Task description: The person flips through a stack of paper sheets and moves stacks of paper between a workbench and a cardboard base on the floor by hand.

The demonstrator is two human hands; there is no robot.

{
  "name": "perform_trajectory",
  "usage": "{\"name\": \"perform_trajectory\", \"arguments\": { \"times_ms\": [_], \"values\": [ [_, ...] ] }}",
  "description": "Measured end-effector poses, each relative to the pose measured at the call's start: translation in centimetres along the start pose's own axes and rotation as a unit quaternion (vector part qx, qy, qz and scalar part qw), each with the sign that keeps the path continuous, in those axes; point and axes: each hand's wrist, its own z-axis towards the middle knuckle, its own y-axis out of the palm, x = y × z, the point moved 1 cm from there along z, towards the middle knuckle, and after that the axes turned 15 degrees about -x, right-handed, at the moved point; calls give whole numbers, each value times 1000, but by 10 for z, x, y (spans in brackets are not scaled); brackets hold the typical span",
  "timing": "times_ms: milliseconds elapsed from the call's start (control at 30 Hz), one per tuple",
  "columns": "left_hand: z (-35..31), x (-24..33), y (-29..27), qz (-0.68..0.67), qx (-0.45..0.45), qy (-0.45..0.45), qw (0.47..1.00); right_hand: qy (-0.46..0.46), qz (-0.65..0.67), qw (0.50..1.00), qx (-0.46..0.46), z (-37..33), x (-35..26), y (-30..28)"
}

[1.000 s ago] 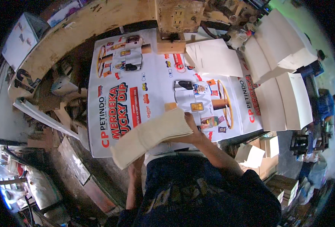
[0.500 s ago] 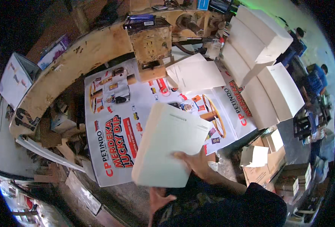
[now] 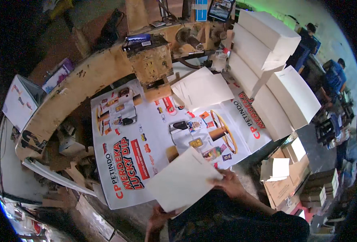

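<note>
A block of pale cream paper sheets is held tilted over the near edge of the work surface. My right hand grips its right edge, thumb on top and fingers partly hidden underneath. At its lower left corner, my left hand is closed on the block, its fingers mostly in shadow. Beneath lies a large printed poster sheet with red lettering and pictures. Farther back, a few loose white sheets rest on the poster beside a worn wooden box.
Tall stacks of white paper stand at the right edge of the surface. Below them is an opened cardboard box. A curved wooden beam bounds the far left. Another person in blue is off at the far right.
The paper block has come down and nearer to me and turned, uncovering more of the poster. My right hand has shifted to its right edge, my left to its lower left corner.
</note>
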Motion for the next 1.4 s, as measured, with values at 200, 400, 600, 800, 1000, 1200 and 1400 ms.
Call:
{"name": "perform_trajectory", "arguments": {
  "times_ms": [200,400,600,800,1000,1200,1400],
  "values": [
    [-38,17,-13,65,-91,-107,988,270,72,948,-155,-34,-47,7],
    [-33,57,-12,37,-123,-62,990,216,-89,891,-390,10,-52,4],
    [-42,103,-15,162,-136,-135,968,40,-159,921,-354,18,-94,36],
    [3,145,-26,382,67,83,918,-103,-238,950,-175,81,-100,40],
    [51,112,-36,387,109,256,879,-227,-404,885,-50,123,-46,30],
    [55,88,-60,551,194,195,788,-165,-254,945,-122,124,-69,29],
    [34,92,-50,513,221,168,813,-197,-353,905,-133,123,-79,16]
  ]
}}
